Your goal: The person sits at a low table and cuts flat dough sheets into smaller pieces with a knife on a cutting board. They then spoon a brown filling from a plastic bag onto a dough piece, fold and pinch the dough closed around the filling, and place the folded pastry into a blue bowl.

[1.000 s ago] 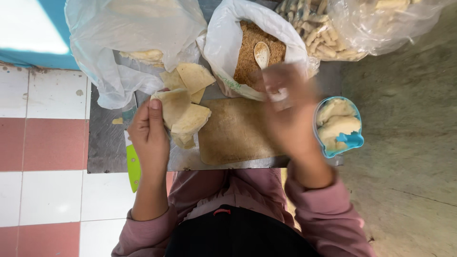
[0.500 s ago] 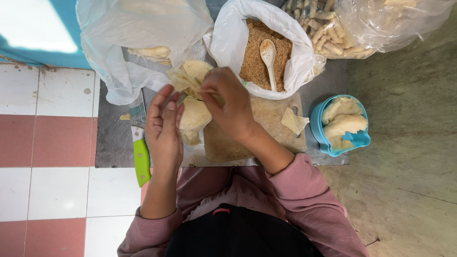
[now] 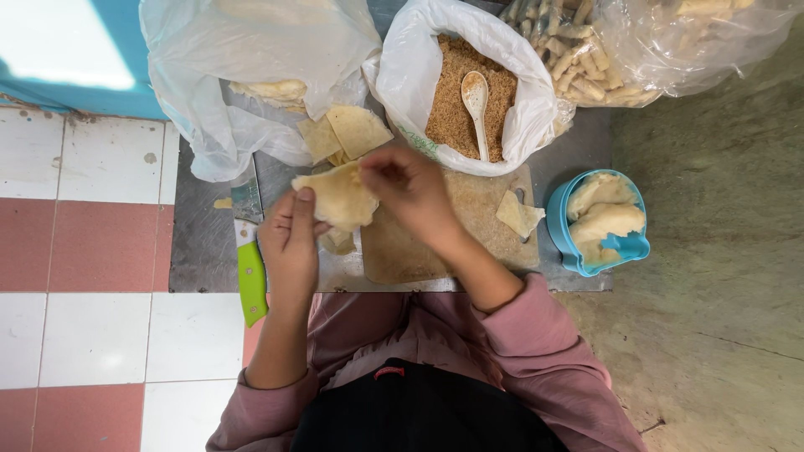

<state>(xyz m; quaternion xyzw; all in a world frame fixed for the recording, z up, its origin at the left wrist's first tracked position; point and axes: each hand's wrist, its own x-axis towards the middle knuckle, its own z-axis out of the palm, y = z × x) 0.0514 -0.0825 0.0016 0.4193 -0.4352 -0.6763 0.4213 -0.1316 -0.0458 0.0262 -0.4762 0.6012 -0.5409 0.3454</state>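
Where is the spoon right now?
In the head view, the pale spoon lies on the brown crumbs inside the white plastic bag, top centre, just beyond the wooden cutting board and the right hand.

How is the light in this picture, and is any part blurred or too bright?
Head view: soft, even daylight with faint shadows; the blue surface at top left is washed out to near white; the clear plastic bags show mild glare; the left hand, the right hand and the thin dough sheet look sharp, without motion blur.
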